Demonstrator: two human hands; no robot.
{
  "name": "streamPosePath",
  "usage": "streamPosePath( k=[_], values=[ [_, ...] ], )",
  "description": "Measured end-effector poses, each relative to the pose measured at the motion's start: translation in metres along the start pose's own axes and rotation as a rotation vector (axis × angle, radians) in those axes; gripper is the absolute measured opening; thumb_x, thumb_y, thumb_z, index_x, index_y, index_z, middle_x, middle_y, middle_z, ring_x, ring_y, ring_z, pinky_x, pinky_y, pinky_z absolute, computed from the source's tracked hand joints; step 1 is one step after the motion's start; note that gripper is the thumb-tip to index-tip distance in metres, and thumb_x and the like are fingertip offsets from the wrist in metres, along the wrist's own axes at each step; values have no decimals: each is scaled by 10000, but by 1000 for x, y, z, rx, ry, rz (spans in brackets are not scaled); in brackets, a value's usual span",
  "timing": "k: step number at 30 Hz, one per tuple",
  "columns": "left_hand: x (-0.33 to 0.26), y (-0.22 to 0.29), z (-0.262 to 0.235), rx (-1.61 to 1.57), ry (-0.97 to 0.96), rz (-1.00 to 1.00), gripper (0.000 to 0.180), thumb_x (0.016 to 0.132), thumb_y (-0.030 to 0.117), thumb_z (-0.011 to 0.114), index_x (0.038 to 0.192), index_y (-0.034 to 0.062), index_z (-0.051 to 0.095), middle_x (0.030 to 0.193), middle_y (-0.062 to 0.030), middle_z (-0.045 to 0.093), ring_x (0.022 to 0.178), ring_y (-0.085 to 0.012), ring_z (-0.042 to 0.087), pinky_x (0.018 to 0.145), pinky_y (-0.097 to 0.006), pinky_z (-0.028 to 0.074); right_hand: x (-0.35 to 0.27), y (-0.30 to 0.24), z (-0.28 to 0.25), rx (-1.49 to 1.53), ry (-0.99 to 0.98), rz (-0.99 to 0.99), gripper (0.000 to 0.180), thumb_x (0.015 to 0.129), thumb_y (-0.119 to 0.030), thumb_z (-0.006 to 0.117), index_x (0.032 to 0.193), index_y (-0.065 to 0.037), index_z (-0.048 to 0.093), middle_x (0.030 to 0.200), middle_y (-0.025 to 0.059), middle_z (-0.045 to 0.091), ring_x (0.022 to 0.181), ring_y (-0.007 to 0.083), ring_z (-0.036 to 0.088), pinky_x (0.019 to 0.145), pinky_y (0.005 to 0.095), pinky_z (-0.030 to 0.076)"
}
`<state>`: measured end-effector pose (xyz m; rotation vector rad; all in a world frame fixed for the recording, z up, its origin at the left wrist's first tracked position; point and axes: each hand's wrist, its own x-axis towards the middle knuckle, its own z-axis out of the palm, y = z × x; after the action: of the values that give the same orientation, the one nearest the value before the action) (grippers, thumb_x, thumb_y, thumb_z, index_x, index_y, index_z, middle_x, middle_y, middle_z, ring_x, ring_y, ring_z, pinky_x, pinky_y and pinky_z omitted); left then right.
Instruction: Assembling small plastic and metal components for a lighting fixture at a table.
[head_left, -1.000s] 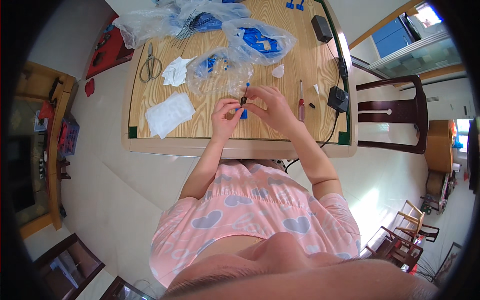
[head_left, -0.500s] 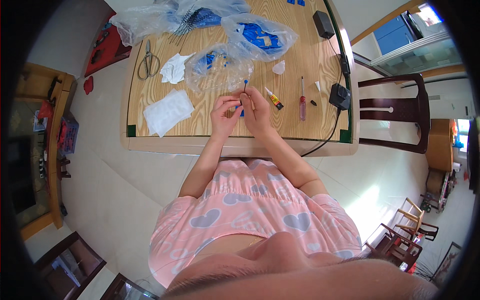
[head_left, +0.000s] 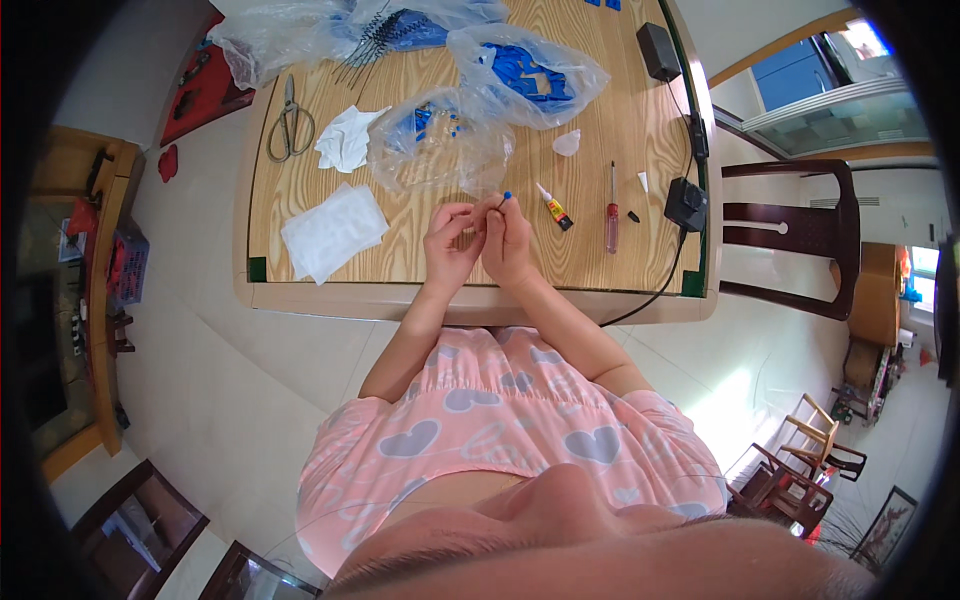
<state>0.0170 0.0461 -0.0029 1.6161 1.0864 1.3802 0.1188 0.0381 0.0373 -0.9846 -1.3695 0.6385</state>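
Note:
My two hands meet just above the table [head_left: 400,262], near its front edge. Between the curled fingers of my right hand [head_left: 508,248] is a thin stick with a blue tip [head_left: 507,195]; the tip sticks out above the fingers. My left hand [head_left: 452,248] is closed beside it, its fingertips against the right hand's fingers. What those fingertips pinch is too small and too covered to make out. Just beyond the hands lies a clear plastic bag [head_left: 480,150] with small blue and gold-coloured pieces. A small glue tube [head_left: 555,210] lies right of my right hand.
A screwdriver [head_left: 612,225], a black cap [head_left: 633,216] and a black adapter with cable [head_left: 686,204] lie to the right. White sheets [head_left: 335,235], a crumpled tissue [head_left: 347,140] and scissors [head_left: 290,125] are left. Farther back are a bag of blue pieces [head_left: 525,75] and thin black wires [head_left: 370,45].
The blue-tipped stick has tilted and lowered toward my right fingers. My right fingers have curled in more. The blue piece seen beneath the hands is now out of sight. The view has shifted slightly.

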Motion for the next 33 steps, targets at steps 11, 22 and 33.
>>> streamPosePath(
  k=[11,22,33],
  values=[
    [2,3,-2,-2,-14,20,230,646,-53,725,856,14,662,996,-102,621,937,-269,571,803,-345,476,-5,17,-1,-46,6,-133,129,1005,-77,345,955,-5,439,727,85,487,610,151,453,558,275,398],
    [4,5,-1,-24,-11,6,195,656,-42,728,831,3,656,999,-116,621,940,-278,571,803,-352,475,0,17,0,32,11,-191,144,1014,-129,366,960,-12,430,730,87,470,604,174,463,553,297,414],
    [4,8,-1,-11,-15,-9,175,683,-45,722,837,4,657,994,-112,621,941,-269,573,803,-347,476,0,16,-1,-21,9,-167,175,1024,-149,358,958,-2,424,724,93,477,579,167,461,509,286,397]
  ],
)
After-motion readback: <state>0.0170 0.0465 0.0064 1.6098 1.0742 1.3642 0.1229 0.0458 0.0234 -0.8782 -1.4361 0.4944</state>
